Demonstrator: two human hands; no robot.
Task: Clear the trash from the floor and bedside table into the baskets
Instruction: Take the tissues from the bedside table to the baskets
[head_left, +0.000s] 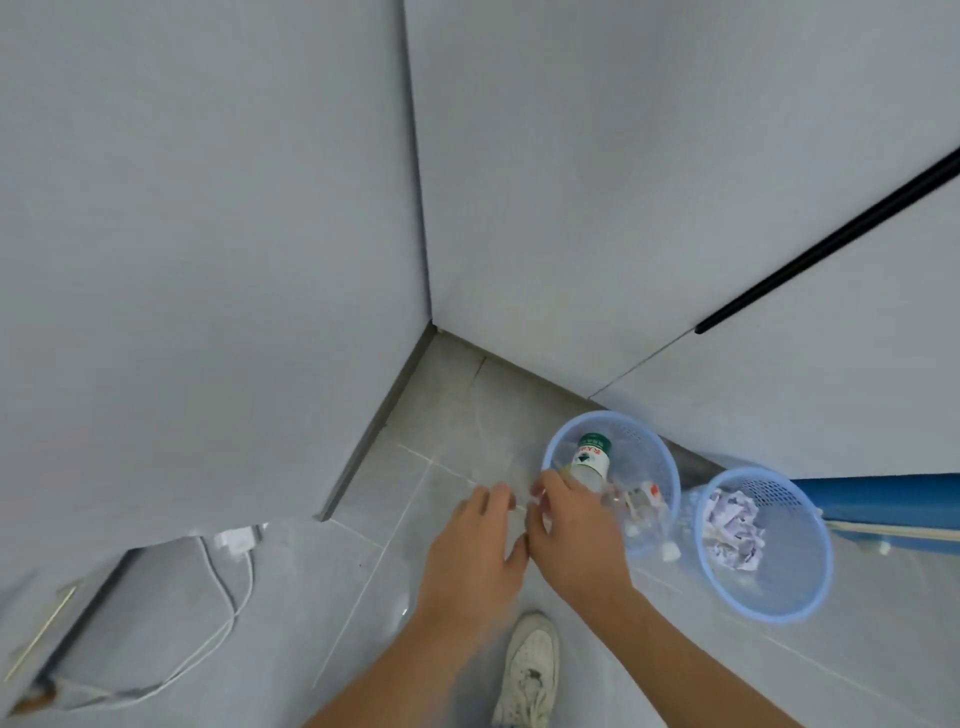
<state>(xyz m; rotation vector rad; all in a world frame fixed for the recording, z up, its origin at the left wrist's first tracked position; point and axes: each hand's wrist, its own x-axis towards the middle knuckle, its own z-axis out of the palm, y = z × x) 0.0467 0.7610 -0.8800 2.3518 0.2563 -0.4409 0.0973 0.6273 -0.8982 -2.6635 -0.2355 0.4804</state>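
Plastic bottle (592, 460) is pinched, neck-end, by right hand (574, 525) fingers, its length pointing beyond them into the blue basket (660, 457); left hand (478, 545) relaxed alongside.

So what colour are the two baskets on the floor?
Both baskets are light blue perforated plastic, clearest in the head view.

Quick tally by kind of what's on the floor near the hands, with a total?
Blue plastic baskets: 2
Clear bottle with green-and-white label, in the left basket: 1
Crumpled paper wad, in the right basket: 1
White charging cable: 1
White shoe: 1
Total: 6
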